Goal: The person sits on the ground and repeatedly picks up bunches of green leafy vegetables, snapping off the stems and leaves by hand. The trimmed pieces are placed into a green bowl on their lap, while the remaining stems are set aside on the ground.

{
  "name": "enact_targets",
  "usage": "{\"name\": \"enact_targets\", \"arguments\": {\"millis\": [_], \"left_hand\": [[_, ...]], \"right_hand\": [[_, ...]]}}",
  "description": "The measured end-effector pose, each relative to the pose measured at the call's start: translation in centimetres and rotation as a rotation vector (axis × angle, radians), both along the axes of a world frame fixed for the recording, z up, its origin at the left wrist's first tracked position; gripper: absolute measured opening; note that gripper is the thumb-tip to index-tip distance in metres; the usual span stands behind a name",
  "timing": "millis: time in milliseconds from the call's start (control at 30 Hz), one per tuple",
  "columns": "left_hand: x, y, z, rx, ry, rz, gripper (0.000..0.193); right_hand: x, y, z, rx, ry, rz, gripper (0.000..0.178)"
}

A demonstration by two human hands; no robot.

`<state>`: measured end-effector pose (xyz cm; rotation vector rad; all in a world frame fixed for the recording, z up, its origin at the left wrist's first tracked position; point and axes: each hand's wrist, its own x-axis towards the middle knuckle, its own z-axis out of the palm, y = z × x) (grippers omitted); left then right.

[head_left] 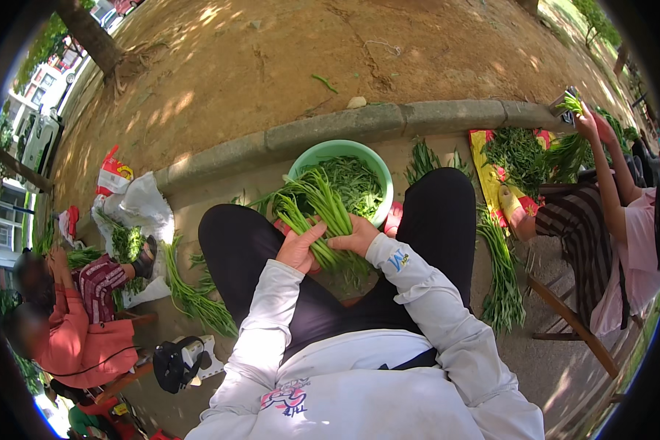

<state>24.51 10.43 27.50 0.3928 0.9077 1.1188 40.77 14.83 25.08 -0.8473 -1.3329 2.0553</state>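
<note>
Between my knees, both hands are closed around a bunch of long-stemmed leafy greens (325, 199). My left hand (298, 249) grips it from the left, thumb on top. Close beside it, my right hand (356, 236) holds the same bunch from the right. The pale stem ends point away from me and up, over the near left rim of a light green basin (380, 163). Loose narrow green leaves (358, 178) are heaped in that basin. Part of the bunch hangs below my hands, and my palms are hidden.
A stone curb (334, 129) runs beyond the basin. Piles of greens lie left (198, 304) and right (502, 282) of my legs. One person sits at left (88, 330) by a white sack (158, 213); another at right (634, 227) holds stems near a red-yellow sheet (479, 150).
</note>
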Motion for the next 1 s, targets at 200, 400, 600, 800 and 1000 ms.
{"name": "enact_targets", "arguments": {"millis": [200,400,600,800,1000], "left_hand": [[0.1,0.2,0.5,0.012,-0.017,-0.028,0.04],[-0.6,0.2,-0.3,-0.019,0.073,-0.058,0.033],[-1.2,0.3,-1.1,-0.098,0.201,-0.006,0.035],[-1.7,0.2,-2.4,-0.122,0.205,0.097,0.032],[-0.6,0.3,-0.4,-0.097,0.119,-0.004,0.032]], "right_hand": [[0.0,0.2,-0.7,0.076,-0.03,-0.026,0.052],[0.3,0.4,0.1,-0.039,-0.069,-0.032,0.044],[1.1,1.2,1.0,-0.135,-0.13,-0.368,0.023],[1.7,1.9,2.8,0.016,-0.075,-0.55,0.023],[0.6,0.5,0.2,0.012,-0.035,-0.065,0.039]]}}
